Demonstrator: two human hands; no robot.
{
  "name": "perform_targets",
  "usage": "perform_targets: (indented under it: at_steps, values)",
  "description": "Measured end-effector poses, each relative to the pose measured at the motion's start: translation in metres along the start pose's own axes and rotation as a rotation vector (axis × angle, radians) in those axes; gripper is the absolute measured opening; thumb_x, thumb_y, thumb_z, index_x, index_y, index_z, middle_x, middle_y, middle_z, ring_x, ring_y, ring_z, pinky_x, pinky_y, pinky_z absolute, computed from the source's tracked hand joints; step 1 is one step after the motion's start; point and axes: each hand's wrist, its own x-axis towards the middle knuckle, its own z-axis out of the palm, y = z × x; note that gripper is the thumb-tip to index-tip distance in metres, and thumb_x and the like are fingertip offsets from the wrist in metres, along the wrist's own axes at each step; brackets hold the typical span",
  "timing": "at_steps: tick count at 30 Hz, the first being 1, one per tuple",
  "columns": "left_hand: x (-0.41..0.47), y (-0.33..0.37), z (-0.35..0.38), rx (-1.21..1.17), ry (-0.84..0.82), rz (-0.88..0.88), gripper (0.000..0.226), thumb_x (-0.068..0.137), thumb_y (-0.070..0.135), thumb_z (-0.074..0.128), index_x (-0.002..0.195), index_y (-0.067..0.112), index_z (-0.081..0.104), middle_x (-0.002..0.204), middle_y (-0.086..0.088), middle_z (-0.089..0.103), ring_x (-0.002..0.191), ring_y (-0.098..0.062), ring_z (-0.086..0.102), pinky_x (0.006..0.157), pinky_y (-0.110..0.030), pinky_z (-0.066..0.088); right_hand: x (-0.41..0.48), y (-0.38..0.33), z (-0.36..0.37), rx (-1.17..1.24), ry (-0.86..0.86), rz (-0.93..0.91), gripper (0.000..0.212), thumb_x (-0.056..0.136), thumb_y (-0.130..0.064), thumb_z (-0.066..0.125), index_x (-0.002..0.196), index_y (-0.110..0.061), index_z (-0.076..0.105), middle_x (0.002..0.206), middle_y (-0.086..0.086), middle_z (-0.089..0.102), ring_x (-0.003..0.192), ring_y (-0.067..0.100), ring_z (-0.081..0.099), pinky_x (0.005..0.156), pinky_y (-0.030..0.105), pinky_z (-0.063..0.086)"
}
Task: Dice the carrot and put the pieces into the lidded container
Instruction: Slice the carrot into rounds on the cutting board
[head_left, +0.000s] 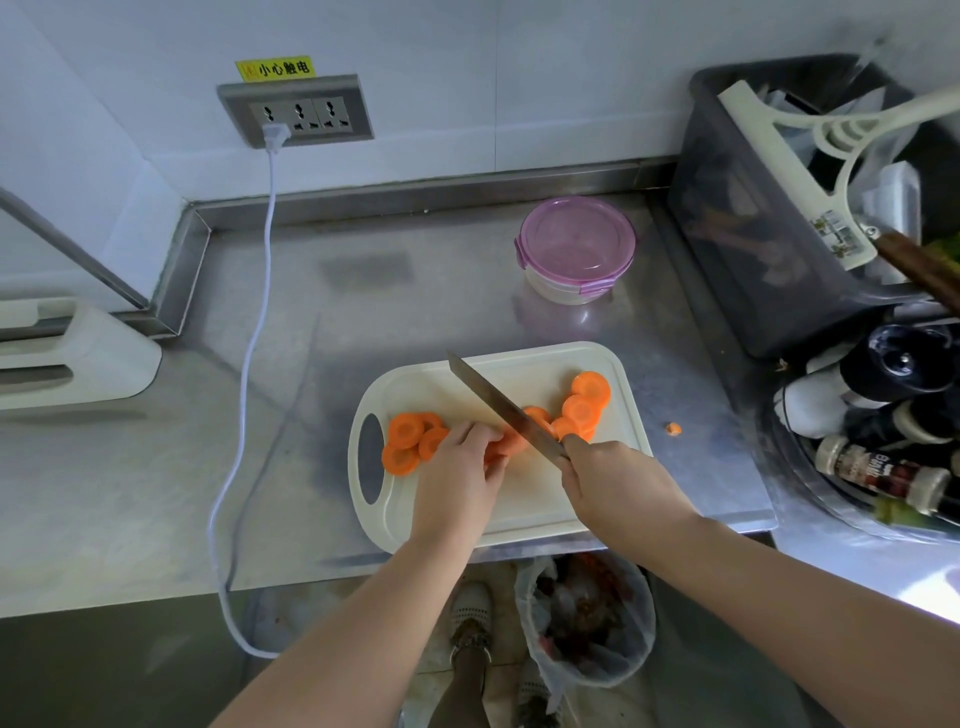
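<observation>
Fingers (493, 457) of the left hand (457, 467) curl over the carrot pieces (514, 441) at the middle of the cutting board (519, 364) and hide most of them. Only an orange edge shows beside the blade, so whether one slice or a stack lies there cannot be told. The handle of the knife (498, 402) is buried in the right hand (613, 483), which wraps fully round it. The long blade slants up and to the left, its tip over the board's far edge. Whether the cutting edge touches the board cannot be made out.

The left hand lies palm down with bent knuckles, its fingertips holding the carrot pieces just beside the blade. Both forearms reach in from below, cut off by the frame.

Round carrot slices (408, 441) overlap by the board's handle hole on the left, and more lie at the right end. A small carrot scrap (674, 428) sits on the steel counter (363, 322) just off the board's right side. The lidded container (576, 249), its purple lid clipped on, stands on the counter beyond the board, well apart from both hands. A grey crate (753, 234) at the right runs out of view.
</observation>
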Motion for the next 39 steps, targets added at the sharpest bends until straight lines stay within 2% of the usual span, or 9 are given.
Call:
perform_targets:
  at_steps: [10,13,18,21,23,26,29,32,39]
  values:
    - [0.002,-0.001,0.002,-0.027,0.002,0.0,0.011,0.087,0.02,0.066,0.096,0.013,0.067,0.099,0.003,0.062,0.081,-0.016,0.061,0.066,-0.021,0.043,0.008,-0.005,0.002,-0.06,-0.068,0.012,0.02,0.102,-0.017,0.033,0.116,-0.012,0.046,0.071,-0.002,0.039,0.053,0.015,0.039,0.044,0.026,0.028]
    - [0.004,-0.001,0.0,-0.053,-0.016,-0.011,0.011,0.087,0.019,0.065,0.096,0.013,0.067,0.1,0.003,0.062,0.084,-0.016,0.06,0.067,-0.021,0.041,0.012,-0.007,0.004,-0.072,-0.097,0.007,0.024,0.102,-0.012,0.033,0.121,-0.009,0.048,0.086,0.003,0.045,0.068,0.02,0.046,0.047,0.027,0.033]
    - [0.006,-0.002,-0.001,-0.071,-0.047,-0.033,0.015,0.088,0.019,0.065,0.101,0.015,0.066,0.104,0.005,0.061,0.087,-0.015,0.061,0.073,-0.026,0.047,0.022,-0.01,0.01,-0.039,-0.148,0.048,0.024,0.101,-0.01,0.036,0.121,-0.006,0.046,0.073,0.002,0.037,0.059,0.018,0.042,0.049,0.027,0.035]
    - [0.006,-0.003,0.001,-0.084,-0.039,-0.04,0.015,0.087,0.02,0.066,0.101,0.014,0.067,0.103,0.004,0.062,0.088,-0.016,0.062,0.073,-0.028,0.049,0.024,-0.01,0.015,0.041,-0.154,0.101,0.024,0.1,-0.012,0.037,0.123,-0.008,0.045,0.094,0.006,0.057,0.081,0.024,0.06,0.061,0.031,0.042]
    - [0.007,-0.003,0.001,-0.076,-0.045,-0.045,0.013,0.087,0.02,0.066,0.099,0.015,0.066,0.101,0.004,0.062,0.087,-0.016,0.061,0.072,-0.031,0.049,0.026,-0.011,0.016,0.07,-0.145,0.096,0.024,0.101,-0.014,0.037,0.124,-0.01,0.044,0.105,0.006,0.058,0.093,0.025,0.061,0.063,0.03,0.041]
    - [0.006,-0.004,0.001,-0.085,-0.06,-0.062,0.018,0.087,0.018,0.065,0.105,0.016,0.066,0.106,0.005,0.061,0.091,-0.015,0.061,0.076,-0.031,0.049,0.026,-0.007,0.015,0.107,-0.116,0.096,0.024,0.102,-0.016,0.035,0.123,-0.01,0.043,0.083,0.002,0.047,0.081,0.023,0.053,0.062,0.03,0.041]
    - [0.003,-0.004,0.001,-0.112,-0.045,-0.072,0.02,0.09,0.023,0.062,0.11,0.018,0.065,0.109,0.009,0.059,0.091,-0.007,0.059,0.075,-0.019,0.047,0.027,-0.004,0.013,0.167,-0.098,0.085,0.028,0.104,-0.021,0.029,0.122,-0.007,0.045,0.104,0.01,0.055,0.089,0.025,0.053,0.07,0.032,0.042]
    - [0.003,-0.003,0.002,-0.096,-0.005,-0.077,0.018,0.09,0.022,0.063,0.107,0.017,0.065,0.103,0.008,0.059,0.088,-0.006,0.058,0.071,-0.01,0.038,0.028,0.0,0.006,0.148,-0.05,0.064,0.031,0.105,-0.027,0.025,0.114,-0.008,0.048,0.094,0.007,0.054,0.075,0.023,0.049,0.065,0.034,0.046]
    - [0.008,-0.006,0.001,-0.089,0.023,-0.083,0.017,0.088,0.019,0.065,0.104,0.014,0.066,0.102,0.008,0.059,0.082,-0.006,0.058,0.072,-0.01,0.038,0.02,0.006,-0.001,0.1,0.026,0.005,0.027,0.103,-0.03,0.027,0.109,-0.014,0.047,0.067,-0.002,0.039,0.057,0.02,0.042,0.045,0.027,0.024]
